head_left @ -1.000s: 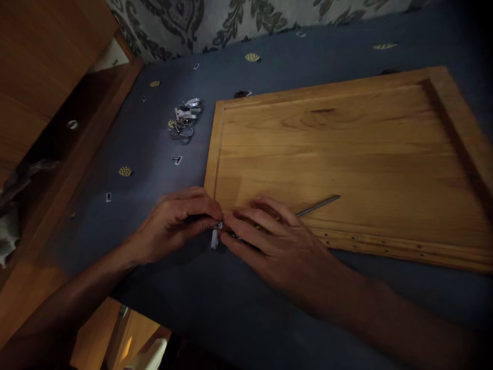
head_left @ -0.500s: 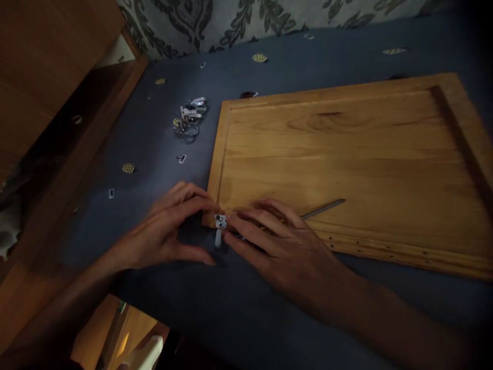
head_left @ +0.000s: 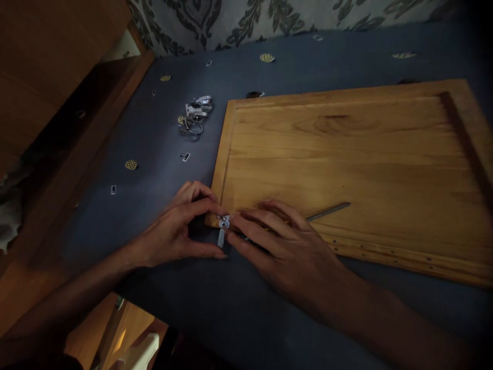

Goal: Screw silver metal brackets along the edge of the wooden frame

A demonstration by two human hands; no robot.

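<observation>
A small metal fitting (head_left: 224, 222) with a grey lever (head_left: 221, 239) sits at the near left corner of a wooden panel (head_left: 331, 154). My left hand (head_left: 185, 226) is curved around its left side, index fingertip at its top and thumb beside the lever's lower end. My right hand (head_left: 285, 246) lies over the panel's near edge, its fingertips at the fitting's right side. Under that palm is a screwdriver, mostly hidden; its metal shaft (head_left: 329, 211) sticks out to the right over the panel.
Several metal clips (head_left: 198, 115) lie in a pile on the blue patterned cloth (head_left: 154, 139), left of the panel. A small screw (head_left: 184, 155) is below them. Wooden furniture (head_left: 57, 61) stands at the left, a patterned wall (head_left: 262, 20) behind.
My left thumb and index finger have moved closer to the fitting and its lever. The whole view has shifted slightly; my right hand stays over the screwdriver.
</observation>
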